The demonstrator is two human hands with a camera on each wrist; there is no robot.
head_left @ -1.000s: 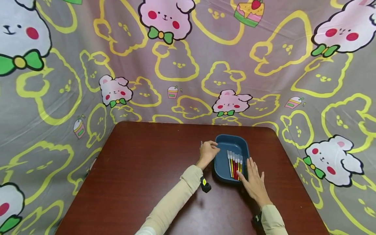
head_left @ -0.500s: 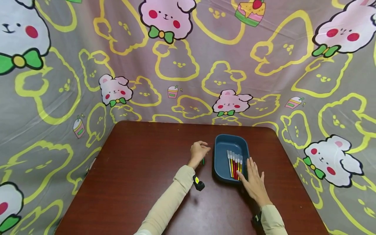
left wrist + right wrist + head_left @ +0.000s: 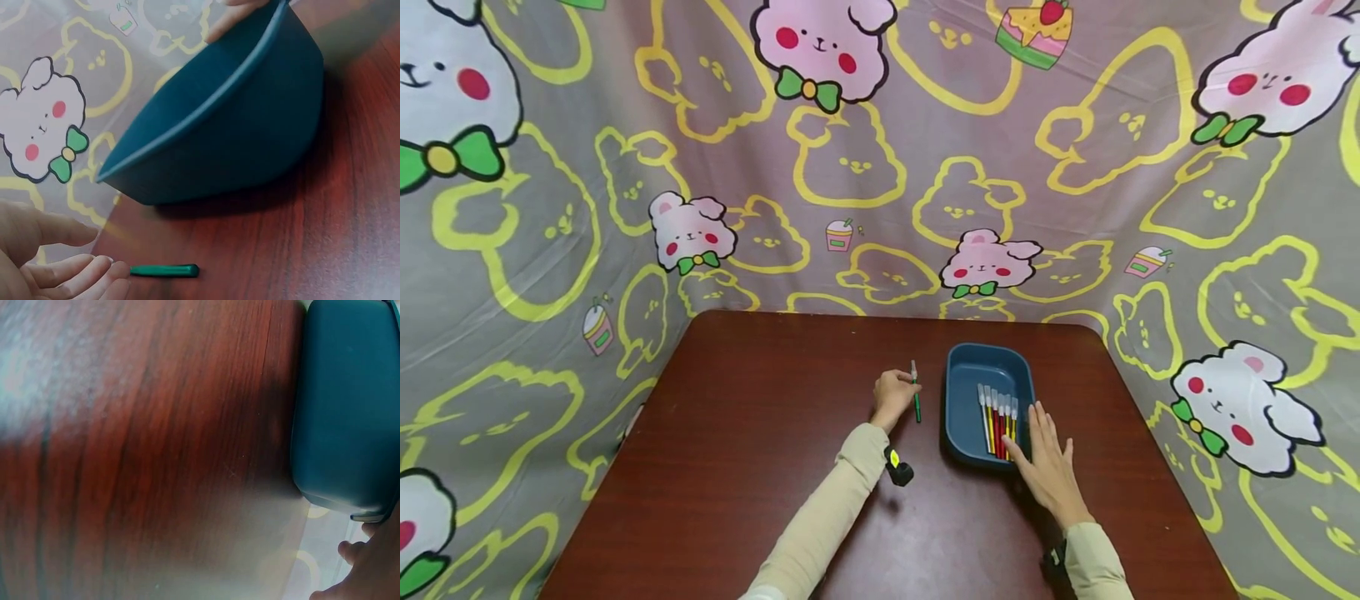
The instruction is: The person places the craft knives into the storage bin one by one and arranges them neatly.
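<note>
A slim green pen-shaped tool [image 3: 917, 407] with a whitish clear cap lies on the table, left of a dark blue tray [image 3: 955, 429]. My left hand [image 3: 892, 395] is at its left side, fingertips over its middle. In the left wrist view, thumb and fingers stand apart, and the tool's green end [image 3: 165, 270] shows beyond them. My right hand [image 3: 1051, 467] rests at the tray's right edge with straight fingers, its thumb reaching over the rim. Inside the tray, several similar capped tools [image 3: 997, 425] in red, yellow and dark colours lie side by side.
The tray stands on a reddish-brown wooden table [image 3: 760, 433], right of its middle. Behind and at both sides hangs a grey-pink cloth [image 3: 887, 83] with cartoon rabbits. A black wrist device [image 3: 898, 468] sits on my left sleeve.
My left hand has moved left, from the tray's left rim to beside the green tool, which now shows more fully. The right hand has stayed at the tray.
</note>
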